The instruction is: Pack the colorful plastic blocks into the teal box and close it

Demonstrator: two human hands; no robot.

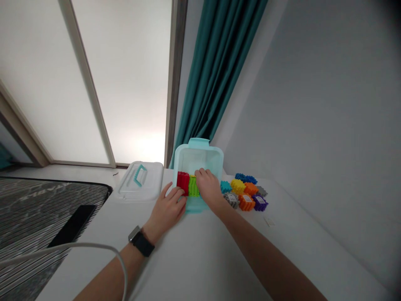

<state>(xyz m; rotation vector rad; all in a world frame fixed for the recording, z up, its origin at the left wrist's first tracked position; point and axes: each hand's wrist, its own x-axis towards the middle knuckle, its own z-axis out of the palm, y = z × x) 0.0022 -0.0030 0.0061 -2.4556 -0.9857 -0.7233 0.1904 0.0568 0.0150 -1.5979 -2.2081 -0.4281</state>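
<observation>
A pale turquoise plastic box (214, 153) stands before me with its open side showing. A red ridged block stack (183, 183) and a lime-green ridged stack (193, 186) stand side by side inside it. My left hand (171, 205) lies at the box's front left edge, fingers spread, the fingertips at the lower part of the red stack. My right hand (208, 187) reaches into the box just right of the green stack. Its fingers are curled closed, and whatever they grip is hidden behind them.
Right of the box lie several ridged stacks, including yellow (238, 186), orange (247, 202), purple (260, 202) and blue (246, 178). A clear lid (150, 180) with a turquoise handle rests on the left. A white cable (94, 246) crosses the lower left; a black phone-like slab (72, 225) lies beyond.
</observation>
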